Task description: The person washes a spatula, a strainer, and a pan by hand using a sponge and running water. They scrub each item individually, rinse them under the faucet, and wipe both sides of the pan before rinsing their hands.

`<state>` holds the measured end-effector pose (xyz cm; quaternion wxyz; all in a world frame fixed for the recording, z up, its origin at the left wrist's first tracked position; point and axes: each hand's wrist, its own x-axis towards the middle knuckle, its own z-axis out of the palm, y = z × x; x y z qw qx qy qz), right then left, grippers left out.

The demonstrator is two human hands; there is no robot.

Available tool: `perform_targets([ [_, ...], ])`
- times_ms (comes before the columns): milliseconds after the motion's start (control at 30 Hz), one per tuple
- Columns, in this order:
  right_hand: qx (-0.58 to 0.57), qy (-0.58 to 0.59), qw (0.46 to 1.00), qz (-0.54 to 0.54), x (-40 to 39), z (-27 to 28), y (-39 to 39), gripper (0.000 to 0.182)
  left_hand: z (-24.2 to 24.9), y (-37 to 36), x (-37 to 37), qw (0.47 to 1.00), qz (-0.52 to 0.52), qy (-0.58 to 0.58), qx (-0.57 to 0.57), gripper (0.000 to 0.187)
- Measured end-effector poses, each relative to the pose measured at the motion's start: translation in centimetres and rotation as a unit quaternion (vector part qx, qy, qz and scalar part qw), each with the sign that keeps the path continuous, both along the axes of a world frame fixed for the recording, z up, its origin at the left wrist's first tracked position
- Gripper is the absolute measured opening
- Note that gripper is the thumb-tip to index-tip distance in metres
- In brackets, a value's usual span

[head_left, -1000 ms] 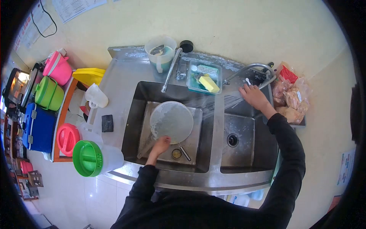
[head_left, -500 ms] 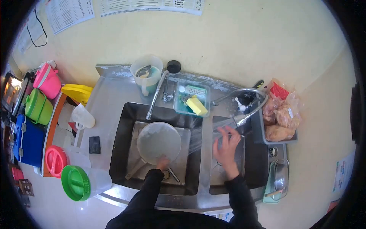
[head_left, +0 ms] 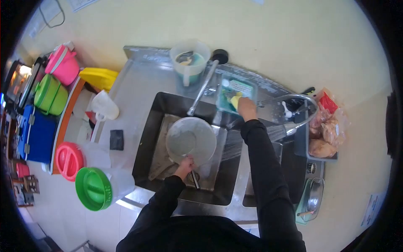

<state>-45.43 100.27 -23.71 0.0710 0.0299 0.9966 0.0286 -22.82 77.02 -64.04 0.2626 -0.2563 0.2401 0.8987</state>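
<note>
My left hand [head_left: 185,167] is closed on the near rim of a round white container [head_left: 192,140] in the left sink basin [head_left: 142,168]. A utensil with a metal handle [head_left: 195,179] lies just below that hand. My right hand [head_left: 247,109] is at the teal tub [head_left: 224,88] behind the basins, its fingers closed on a yellow sponge [head_left: 236,102]. Water sprays leftward from the spray head [head_left: 290,128] under my right forearm.
A clear jug [head_left: 189,63] and a black lid [head_left: 220,56] stand at the back. Bagged meat [head_left: 327,126] fills a grey bin at the right. Left are a white jug [head_left: 105,106], a black cloth [head_left: 116,140] and containers with green [head_left: 93,189] and pink lids [head_left: 69,157].
My right hand has moved up and back to the tub and taken hold of the sponge. My left hand remains at the white container's rim. The view has shifted.
</note>
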Motion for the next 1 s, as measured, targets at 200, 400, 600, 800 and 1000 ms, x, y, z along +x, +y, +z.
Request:
perform_targets([
  [200,0.047,0.123,0.991,-0.01,-0.7,3.3,-0.8,0.019,24.4,-0.2,0.4,0.996,0.023,-0.052,-0.066,0.013],
  [400,-0.128,0.366,0.917,0.094,5.0,11.5,-1.5,0.023,34.2,0.2,0.6,0.982,0.056,0.153,-0.1,0.017],
  [600,-0.763,0.177,0.621,-0.02,15.2,9.0,0.2,0.02,31.6,-2.5,-4.6,0.973,-0.009,0.188,-0.132,0.029],
  [800,-0.905,0.146,0.372,-0.148,23.5,11.7,-3.4,0.02,31.1,-1.8,-3.8,0.935,0.064,0.227,-0.264,0.04],
  [1000,-0.845,0.203,0.488,-0.082,24.0,6.6,-2.5,0.039,28.8,-2.7,-2.8,0.923,0.043,0.236,-0.3,0.051],
])
